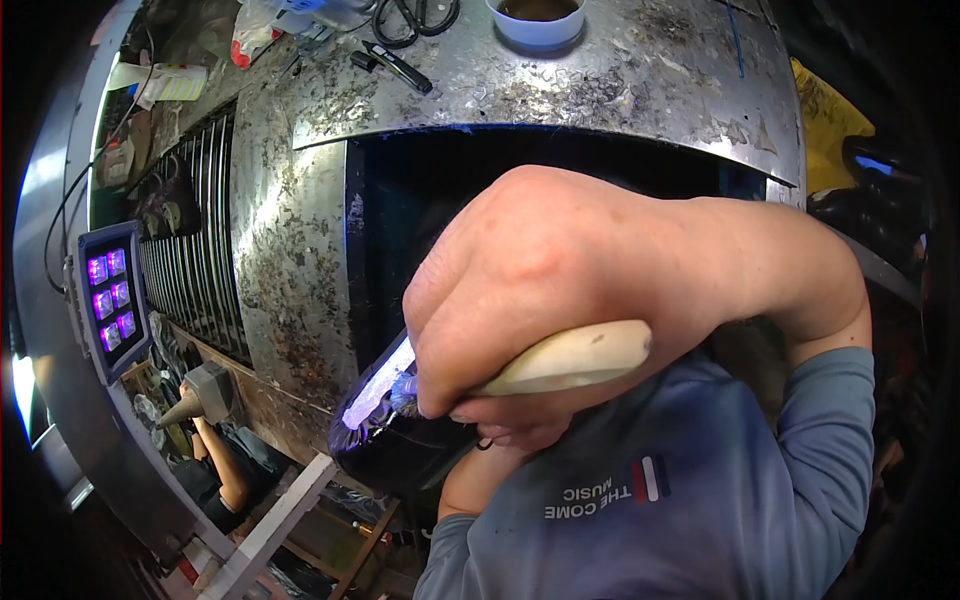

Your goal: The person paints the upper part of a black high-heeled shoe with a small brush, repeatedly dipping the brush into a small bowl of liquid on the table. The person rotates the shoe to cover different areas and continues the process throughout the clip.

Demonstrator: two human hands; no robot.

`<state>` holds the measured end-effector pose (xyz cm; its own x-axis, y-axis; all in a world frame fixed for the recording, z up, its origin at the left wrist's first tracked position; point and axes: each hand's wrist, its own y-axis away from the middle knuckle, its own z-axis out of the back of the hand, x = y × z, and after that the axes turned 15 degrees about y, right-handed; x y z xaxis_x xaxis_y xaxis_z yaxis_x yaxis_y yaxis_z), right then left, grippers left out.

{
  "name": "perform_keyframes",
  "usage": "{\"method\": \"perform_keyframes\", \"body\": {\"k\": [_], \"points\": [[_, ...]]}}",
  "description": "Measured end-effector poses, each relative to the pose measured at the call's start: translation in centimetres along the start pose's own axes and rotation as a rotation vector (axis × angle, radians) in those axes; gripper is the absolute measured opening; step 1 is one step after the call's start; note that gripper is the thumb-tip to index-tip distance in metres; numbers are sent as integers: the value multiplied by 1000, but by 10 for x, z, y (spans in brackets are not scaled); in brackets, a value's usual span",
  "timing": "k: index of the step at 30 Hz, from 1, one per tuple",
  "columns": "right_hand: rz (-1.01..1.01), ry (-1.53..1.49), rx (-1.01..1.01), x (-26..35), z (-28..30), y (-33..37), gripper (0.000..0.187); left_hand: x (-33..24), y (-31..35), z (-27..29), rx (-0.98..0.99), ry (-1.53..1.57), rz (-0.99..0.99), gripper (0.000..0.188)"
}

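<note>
My right hand [540, 270] is closed around the pale wooden handle of a brush [575, 358], whose end sticks out below the knuckles. Bluish bristles show past my fingers, touching a bright violet-white strip [375, 395] along the edge of a black, glossy, shoe-shaped piece [400, 455]. That piece is tilted, its rounded end pointing left. From below, my left hand [500, 456] reaches in behind the right one, close to the black piece. Its fingers are mostly hidden, so its grip on the piece does not show.
A pale bowl of dark liquid [540, 28] stands on the stained metal bench [620, 85]. Nearby lie a black marker [400, 66] and black-handled scissors [415, 22]. At left are a violet-lit lamp panel [112, 300] and a metal rack [200, 240]. Another person's arm [230, 470] shows lower left.
</note>
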<state>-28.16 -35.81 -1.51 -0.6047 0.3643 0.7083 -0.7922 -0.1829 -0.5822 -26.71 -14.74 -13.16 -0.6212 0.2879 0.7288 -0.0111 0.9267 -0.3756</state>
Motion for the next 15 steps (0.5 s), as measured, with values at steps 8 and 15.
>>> {"method": "perform_keyframes", "body": {"k": [8, 15], "points": [[-29, 39, -47, -6, -4, 2, 10, 11, -2, -1, 23, -4, -101, 28], [-39, 22, 36, -9, 6, 2, 13, 9, 5, 1, -10, 115, -70, 36]]}}
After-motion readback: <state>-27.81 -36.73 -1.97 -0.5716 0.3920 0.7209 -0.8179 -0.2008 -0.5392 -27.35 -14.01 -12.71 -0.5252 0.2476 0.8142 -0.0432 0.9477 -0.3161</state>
